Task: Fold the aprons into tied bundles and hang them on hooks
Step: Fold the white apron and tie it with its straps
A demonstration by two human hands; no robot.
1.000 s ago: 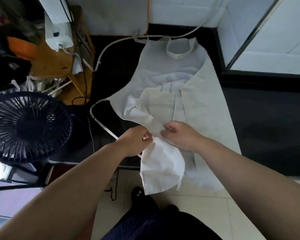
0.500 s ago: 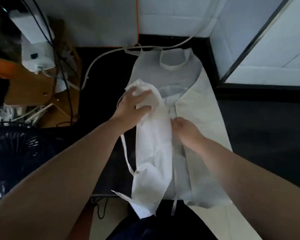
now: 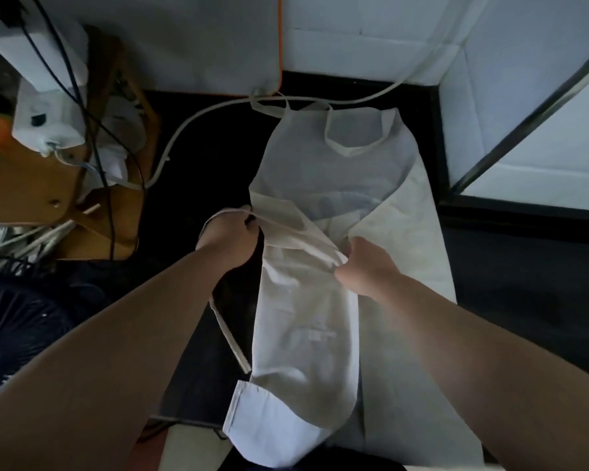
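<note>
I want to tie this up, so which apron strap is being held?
The waist tie stretched between the left hand and right hand; the neck loop lies untouched at the far end.

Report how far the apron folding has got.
Done: both sides of the apron are folded inward into a long strip on the dark surface. In hand: the left hand grips a tie strap, stretched across to the right hand, which pinches it at the fold. Left: no bundle rolled, nothing tied, and no hook is in view.

Black table point(image 3: 524, 317) — white apron point(image 3: 303, 334) atop
</note>
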